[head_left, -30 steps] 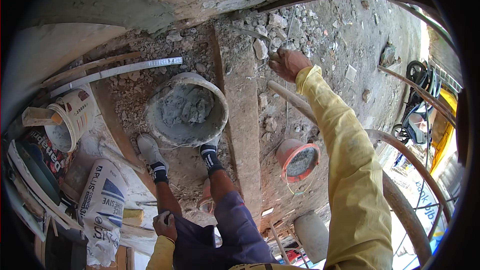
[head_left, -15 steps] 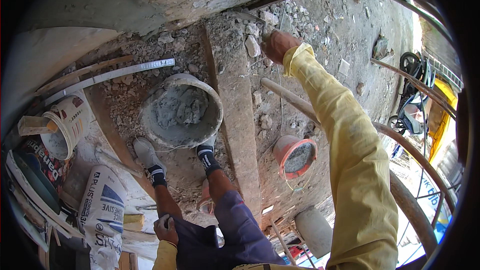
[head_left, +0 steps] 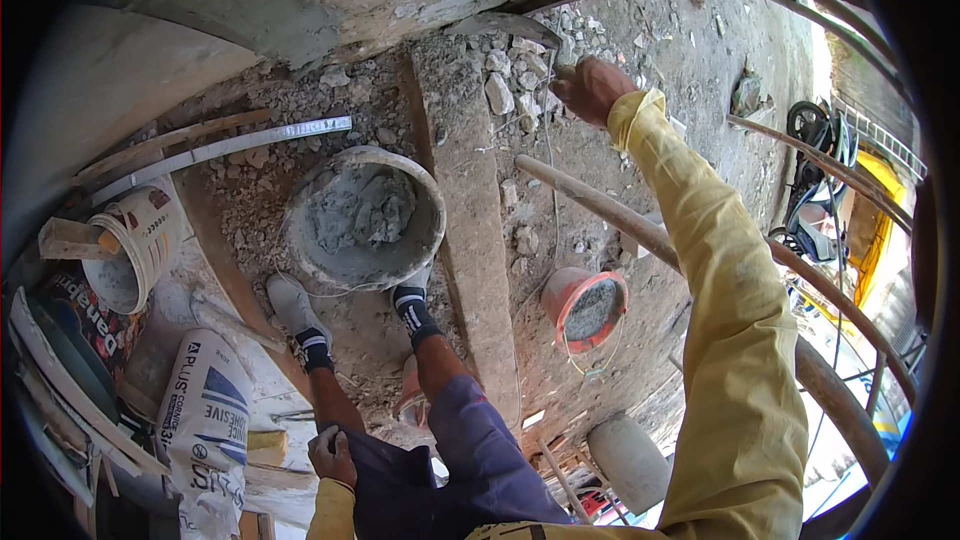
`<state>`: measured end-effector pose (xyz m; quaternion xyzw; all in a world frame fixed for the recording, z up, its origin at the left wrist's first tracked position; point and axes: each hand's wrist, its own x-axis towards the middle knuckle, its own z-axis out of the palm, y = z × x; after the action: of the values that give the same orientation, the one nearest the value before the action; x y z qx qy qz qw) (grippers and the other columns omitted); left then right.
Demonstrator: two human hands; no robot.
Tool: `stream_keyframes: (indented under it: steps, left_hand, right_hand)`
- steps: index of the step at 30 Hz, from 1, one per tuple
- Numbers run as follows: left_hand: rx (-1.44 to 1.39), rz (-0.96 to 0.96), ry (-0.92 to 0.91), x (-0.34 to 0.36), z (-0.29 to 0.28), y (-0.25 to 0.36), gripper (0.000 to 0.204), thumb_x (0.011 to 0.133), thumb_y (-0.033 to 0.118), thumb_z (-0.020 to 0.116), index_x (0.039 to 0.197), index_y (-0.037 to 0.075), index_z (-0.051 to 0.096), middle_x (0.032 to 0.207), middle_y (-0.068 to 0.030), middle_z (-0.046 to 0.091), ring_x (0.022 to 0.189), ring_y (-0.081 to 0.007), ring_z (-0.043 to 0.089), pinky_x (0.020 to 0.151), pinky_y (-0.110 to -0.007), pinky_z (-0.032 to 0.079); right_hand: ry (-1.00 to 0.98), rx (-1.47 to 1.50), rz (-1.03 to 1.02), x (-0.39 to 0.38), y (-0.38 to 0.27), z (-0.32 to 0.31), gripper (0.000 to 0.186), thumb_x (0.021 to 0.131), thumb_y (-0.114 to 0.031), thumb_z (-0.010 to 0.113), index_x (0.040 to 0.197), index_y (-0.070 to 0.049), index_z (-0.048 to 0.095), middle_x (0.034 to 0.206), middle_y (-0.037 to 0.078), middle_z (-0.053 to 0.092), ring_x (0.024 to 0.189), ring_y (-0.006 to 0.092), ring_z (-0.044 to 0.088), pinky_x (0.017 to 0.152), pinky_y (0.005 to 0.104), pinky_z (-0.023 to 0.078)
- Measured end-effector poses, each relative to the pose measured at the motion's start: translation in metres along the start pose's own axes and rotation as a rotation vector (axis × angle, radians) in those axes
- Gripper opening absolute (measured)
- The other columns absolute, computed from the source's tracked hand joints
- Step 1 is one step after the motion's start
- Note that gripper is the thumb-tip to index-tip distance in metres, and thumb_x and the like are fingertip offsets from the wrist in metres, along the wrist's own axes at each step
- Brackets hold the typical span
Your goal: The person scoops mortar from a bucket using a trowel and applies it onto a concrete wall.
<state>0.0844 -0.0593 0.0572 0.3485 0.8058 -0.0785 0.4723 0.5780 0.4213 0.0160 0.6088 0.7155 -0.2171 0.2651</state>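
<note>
My right hand [head_left: 597, 92], at the end of a yellow sleeve, reaches far forward and is closed round the handle of a trowel [head_left: 508, 26]. The trowel's grey blade lies against the lower edge of the plastered wall [head_left: 400, 0]. My left hand [head_left: 332, 456] rests by the leg of my dark shorts [head_left: 480, 450], its fingers curled; whether it grips anything is hidden. Between the two, in front of my feet, stands a large round tub [head_left: 432, 190] with wet grey mortar [head_left: 360, 210] in it.
A concrete ledge [head_left: 475, 240] runs beside the tub. Right of it are a red bucket [head_left: 562, 305] of grey mix, loose rubble [head_left: 500, 95] and wooden poles [head_left: 600, 205]. To the left lie a metal strip [head_left: 230, 148], a white pail [head_left: 150, 230] and a printed white sack [head_left: 205, 420].
My right hand has moved a little to the right and slightly down, the trowel with it. More of the blade shows along the wall's edge. My left hand has hardly moved.
</note>
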Motion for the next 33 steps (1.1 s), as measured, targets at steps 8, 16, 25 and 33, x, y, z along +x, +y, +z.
stream_keyframes:
  steps: [8,16,25,33]
  left_hand:
    - [-0.072,0.003,0.027,-0.001,-0.001,-0.016,0.034,0.083,0.025,0.062,0.102,-0.003,0.066,0.098,-0.0191,0.061,0.096,-0.0329,0.055,0.090,-0.043,0.043]
    - [-0.401,0.097,0.059,0.081,0.009,0.007,0.055,0.089,0.038,0.061,0.123,-0.005,0.055,0.110,-0.0186,0.059,0.098,-0.0256,0.058,0.089,-0.035,0.045]
    - [-0.248,0.412,0.196,0.251,-0.011,0.148,0.047,0.092,0.025,0.054,0.133,0.002,0.049,0.127,-0.0222,0.054,0.115,-0.0327,0.054,0.095,-0.039,0.045]
    - [0.212,0.331,0.092,0.263,-0.027,0.173,0.044,0.086,0.013,0.049,0.129,0.019,0.056,0.096,-0.0222,0.066,0.089,-0.0395,0.064,0.080,-0.048,0.050]
  right_hand:
    - [-0.116,0.251,0.318,-0.049,-0.003,-0.018,0.036,0.092,-0.036,0.045,0.107,-0.007,0.062,0.067,0.019,0.060,0.071,0.0359,0.065,0.071,0.0461,0.049]
    - [0.016,0.599,0.059,-0.181,-0.105,0.038,0.027,0.095,-0.024,0.047,0.110,-0.003,0.050,0.106,0.021,0.055,0.083,0.0374,0.061,0.075,0.0440,0.050]
    - [-0.212,0.204,0.204,-0.154,-0.219,0.171,0.037,0.087,-0.016,0.050,0.122,-0.003,0.043,0.099,0.025,0.064,0.088,0.0458,0.063,0.078,0.0463,0.052]
    - [-0.268,0.292,0.134,-0.119,-0.320,0.234,0.028,0.085,-0.011,0.049,0.110,0.000,0.051,0.092,0.019,0.066,0.081,0.0414,0.067,0.075,0.0505,0.053]
